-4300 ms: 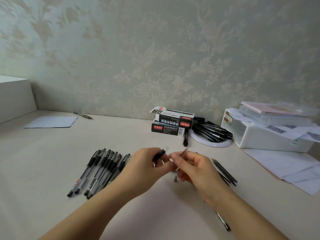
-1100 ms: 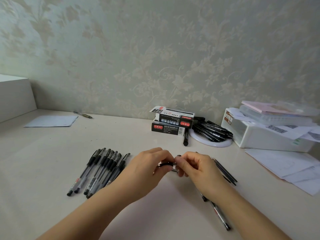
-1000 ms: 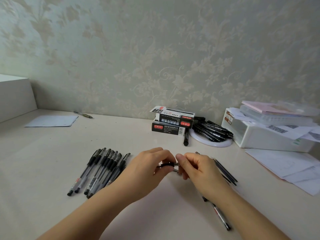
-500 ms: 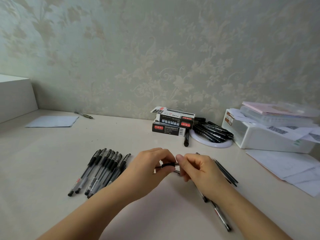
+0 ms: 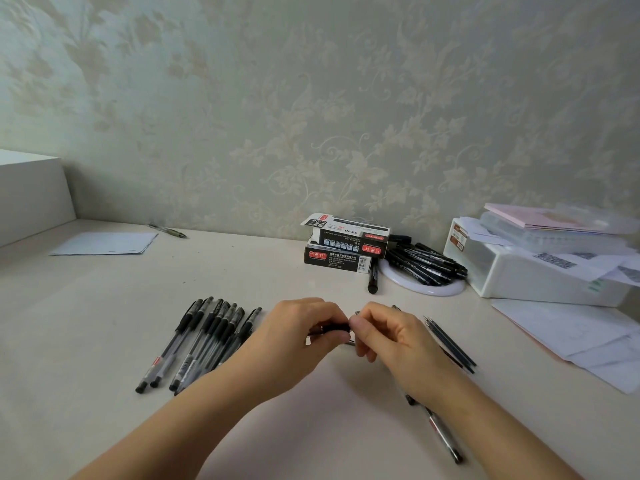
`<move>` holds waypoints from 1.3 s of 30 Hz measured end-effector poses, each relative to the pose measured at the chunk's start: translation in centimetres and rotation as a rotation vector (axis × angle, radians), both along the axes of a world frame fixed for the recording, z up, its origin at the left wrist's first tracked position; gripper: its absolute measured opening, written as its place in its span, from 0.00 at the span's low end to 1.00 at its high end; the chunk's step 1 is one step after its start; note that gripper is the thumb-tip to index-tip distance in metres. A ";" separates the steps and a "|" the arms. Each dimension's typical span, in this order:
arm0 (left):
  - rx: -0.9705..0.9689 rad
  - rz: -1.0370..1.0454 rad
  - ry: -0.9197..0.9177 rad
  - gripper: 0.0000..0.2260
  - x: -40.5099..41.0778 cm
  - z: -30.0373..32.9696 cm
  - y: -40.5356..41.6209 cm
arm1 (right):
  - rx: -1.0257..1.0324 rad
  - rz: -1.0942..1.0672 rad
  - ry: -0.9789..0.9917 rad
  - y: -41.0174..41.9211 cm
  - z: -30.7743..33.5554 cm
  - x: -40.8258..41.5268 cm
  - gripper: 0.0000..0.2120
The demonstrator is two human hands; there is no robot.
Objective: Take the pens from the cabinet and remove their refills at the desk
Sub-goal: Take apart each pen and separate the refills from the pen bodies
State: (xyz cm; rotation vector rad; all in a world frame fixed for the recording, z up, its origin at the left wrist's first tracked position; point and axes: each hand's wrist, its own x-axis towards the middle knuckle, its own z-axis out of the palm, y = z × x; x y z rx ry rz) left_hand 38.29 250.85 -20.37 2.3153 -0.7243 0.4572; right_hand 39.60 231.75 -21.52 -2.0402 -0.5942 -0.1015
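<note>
pen [image 5: 334, 328] sits at frame centre, pinched between both hands just above the desk [image 5: 86, 323]. the left hand [image 5: 294, 344] curls round its dark grip section; the right hand [image 5: 391, 337] pinches the tip end with thumb and forefinger, fingers tight on it. four seconds ago the hands were apart, the right one holding a thin refill clear of the barrel with a small metal tip lying on the desk below; in the last second they have closed together and barely shifted. that reads as the emptied barrel getting its tip screwed back on, though the joint itself is hidden by the fingers. to the left lies a row of whole pens [image 5: 204, 344], likely yet to be done. right of the hands, pulled refills [image 5: 450, 344] lie together, and one finished pen [image 5: 443, 434] shows at lower right beside the forearm. boxes [image 5: 346, 251] stand at the back. judging by the row, most of the work remains.
</note>
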 end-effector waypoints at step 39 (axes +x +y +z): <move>-0.033 0.190 -0.015 0.03 0.6 -1.1 0.4 | -0.722 -0.194 -0.324 0.9 -0.3 -0.1 0.10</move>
